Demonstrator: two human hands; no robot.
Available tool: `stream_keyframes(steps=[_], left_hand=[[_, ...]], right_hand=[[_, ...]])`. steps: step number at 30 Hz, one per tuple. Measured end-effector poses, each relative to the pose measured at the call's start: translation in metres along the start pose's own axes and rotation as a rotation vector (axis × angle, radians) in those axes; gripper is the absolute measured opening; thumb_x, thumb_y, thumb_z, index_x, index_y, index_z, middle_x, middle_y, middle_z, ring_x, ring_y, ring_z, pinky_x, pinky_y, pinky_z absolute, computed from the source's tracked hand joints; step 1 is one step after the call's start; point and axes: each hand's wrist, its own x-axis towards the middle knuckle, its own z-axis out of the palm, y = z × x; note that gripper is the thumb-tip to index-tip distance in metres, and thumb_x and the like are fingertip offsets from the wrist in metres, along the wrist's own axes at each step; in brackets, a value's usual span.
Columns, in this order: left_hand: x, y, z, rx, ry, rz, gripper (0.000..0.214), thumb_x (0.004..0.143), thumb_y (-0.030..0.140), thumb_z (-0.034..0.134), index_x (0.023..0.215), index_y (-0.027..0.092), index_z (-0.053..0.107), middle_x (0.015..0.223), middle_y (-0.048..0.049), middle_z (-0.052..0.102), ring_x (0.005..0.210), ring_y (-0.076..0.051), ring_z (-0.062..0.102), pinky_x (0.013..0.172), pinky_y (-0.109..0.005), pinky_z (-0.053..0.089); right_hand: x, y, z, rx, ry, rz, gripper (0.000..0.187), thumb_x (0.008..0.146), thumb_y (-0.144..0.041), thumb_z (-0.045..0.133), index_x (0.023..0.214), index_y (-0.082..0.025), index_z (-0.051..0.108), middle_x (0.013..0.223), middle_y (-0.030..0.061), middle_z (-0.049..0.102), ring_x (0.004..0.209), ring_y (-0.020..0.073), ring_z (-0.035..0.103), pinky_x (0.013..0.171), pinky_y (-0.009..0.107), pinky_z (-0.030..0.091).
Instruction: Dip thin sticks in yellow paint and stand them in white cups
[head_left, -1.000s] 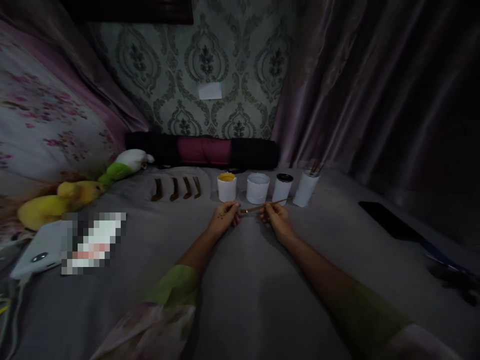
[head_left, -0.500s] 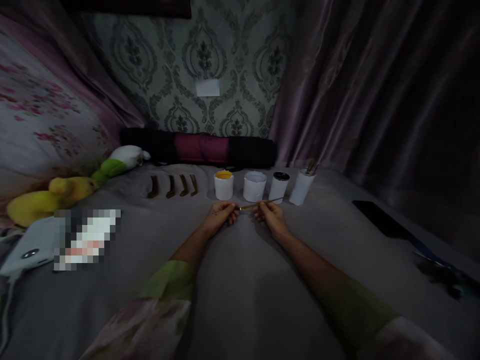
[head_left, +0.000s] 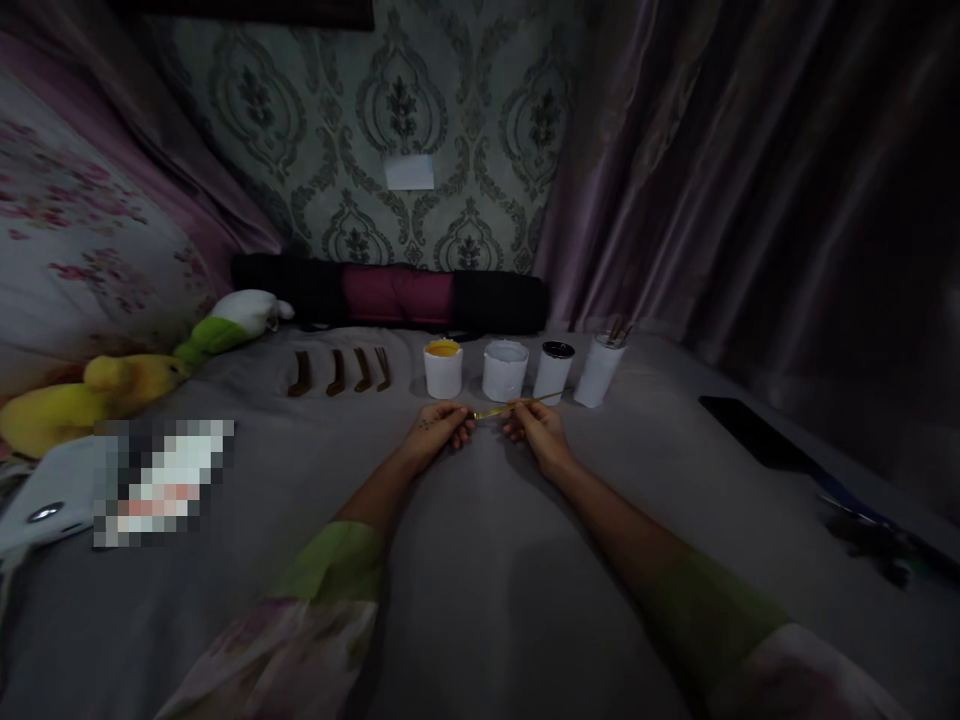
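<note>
A thin paintbrush runs level between my two hands, just in front of a row of white containers. My left hand pinches its bristle end, which the fingers hide. The handle is pinched by my right hand, and its tip sticks out to the right. Behind my left hand stands a white pot with yellow inside. A wider white pot with a pale inside is beyond the gap between my hands. Past my right hand are a white pot with a dark inside and a white cup holding several brushes.
Several brown angled pieces stand in a row at the left on the grey cloth. Plush toys and a white device lie farther left. A black phone-like object is at right. A black and maroon roll lies along the wall.
The whole view has shifted slightly, so things appear a little farther left. Both hands keep the same hold on the paintbrush.
</note>
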Motion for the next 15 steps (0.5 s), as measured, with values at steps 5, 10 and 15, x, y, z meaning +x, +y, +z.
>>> stream_keyframes(steps=[5,10,15], left_hand=[[0.0009,-0.0028,-0.0009,-0.012,-0.006,0.016,0.019,0.076,0.025,0.054,0.085,0.009,0.059,0.066,-0.0029,0.061,0.044,-0.005,0.050,0.038,-0.017,0.037],[0.0002,-0.0016,0.0003,-0.013,0.047,0.017,0.019,0.074,0.027,0.056,0.081,0.009,0.059,0.064,-0.0025,0.060,0.043,-0.005,0.049,0.037,-0.017,0.036],[0.0003,-0.0013,-0.0003,-0.014,0.083,0.005,0.018,0.073,0.026,0.056,0.080,0.009,0.058,0.064,-0.0031,0.060,0.043,-0.006,0.049,0.037,-0.018,0.036]], right_hand=[[0.0015,0.0018,-0.0006,0.008,0.015,0.006,0.035,0.066,-0.047,0.060,0.082,-0.016,0.056,0.068,0.0019,0.063,0.048,0.0073,0.052,0.041,0.018,0.039],[0.0041,0.0040,-0.0036,0.036,0.059,0.015,0.036,0.067,-0.048,0.058,0.082,-0.016,0.055,0.068,0.0015,0.062,0.048,0.0073,0.053,0.041,0.018,0.039],[0.0066,0.0034,-0.0058,0.084,0.144,0.030,0.031,0.068,-0.044,0.058,0.080,-0.016,0.055,0.062,-0.0012,0.060,0.045,0.0071,0.051,0.039,0.018,0.039]])
